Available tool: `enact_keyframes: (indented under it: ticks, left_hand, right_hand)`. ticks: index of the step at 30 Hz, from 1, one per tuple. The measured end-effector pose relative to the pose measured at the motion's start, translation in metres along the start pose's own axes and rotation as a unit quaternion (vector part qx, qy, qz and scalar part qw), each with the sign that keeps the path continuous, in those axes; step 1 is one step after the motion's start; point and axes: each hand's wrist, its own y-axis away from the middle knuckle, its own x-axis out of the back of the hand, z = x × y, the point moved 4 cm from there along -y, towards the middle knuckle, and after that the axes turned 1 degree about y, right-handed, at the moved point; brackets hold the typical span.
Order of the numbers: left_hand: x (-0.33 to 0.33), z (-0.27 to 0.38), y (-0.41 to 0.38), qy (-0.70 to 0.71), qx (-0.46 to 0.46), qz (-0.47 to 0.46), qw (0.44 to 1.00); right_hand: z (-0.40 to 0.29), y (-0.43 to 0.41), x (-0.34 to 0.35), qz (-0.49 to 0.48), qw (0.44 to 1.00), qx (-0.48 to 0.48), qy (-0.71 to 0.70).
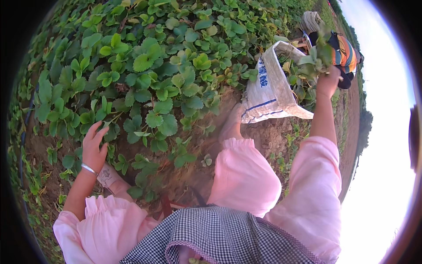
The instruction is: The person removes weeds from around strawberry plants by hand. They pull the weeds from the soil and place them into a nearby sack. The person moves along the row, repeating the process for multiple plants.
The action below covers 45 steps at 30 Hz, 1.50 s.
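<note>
Leafy strawberry plants [148,62] spread over brown soil in front of me. My left hand [94,148], with a silver bangle at the wrist, reaches to the low leaves at the left. Its fingers are apart, the tips beside thin stems. At the right, my right hand [328,81] is closed around a bunch of strawberry plants [319,59], blurred at the leaves. That bunch is over the mouth of a white woven sack [268,87] bearing blue writing. More green leaves [301,87] show within the sack's opening.
Beyond the sack, a person in an orange striped top [344,52] is bent low beside a whitish bundle [311,22]. A dark hose [22,138] runs along the left. Part of a red frame [168,205] shows beneath me. My pink-clad knee [245,175] is near the sack.
</note>
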Motion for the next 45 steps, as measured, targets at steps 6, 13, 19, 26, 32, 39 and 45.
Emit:
enact_keyframes:
  ticks: [6,13,19,26,32,39,45]
  left_hand:
    - [0.005,-0.004,0.017,-0.037,0.03,0.007,0.999]
    - [-0.024,-0.013,0.003,0.002,0.025,0.037,0.999]
    - [0.006,-0.028,0.025,0.02,0.074,0.13,0.989]
    - [0.022,-0.038,0.047,0.107,0.102,0.227,0.963]
    - [0.028,-0.041,0.048,0.133,0.063,0.211,0.966]
    - [0.029,-0.056,-0.011,0.032,-0.045,0.08,0.995]
    - [0.021,-0.105,-0.019,-0.188,0.017,-0.003,0.982]
  right_hand:
    - [0.01,0.113,-0.16,-0.521,0.84,-0.06,0.139]
    - [0.169,0.124,-0.198,-0.534,0.845,0.029,0.015]
    - [0.04,0.075,-0.082,-0.405,0.893,0.123,-0.151]
    - [-0.069,0.045,0.01,-0.388,0.903,0.183,-0.036]
    - [-0.311,0.091,0.038,-0.389,0.786,0.204,-0.435]
    - [-0.548,0.177,0.021,-0.429,0.673,0.269,-0.54]
    - [-0.583,0.241,-0.009,-0.486,0.616,0.531,-0.321]
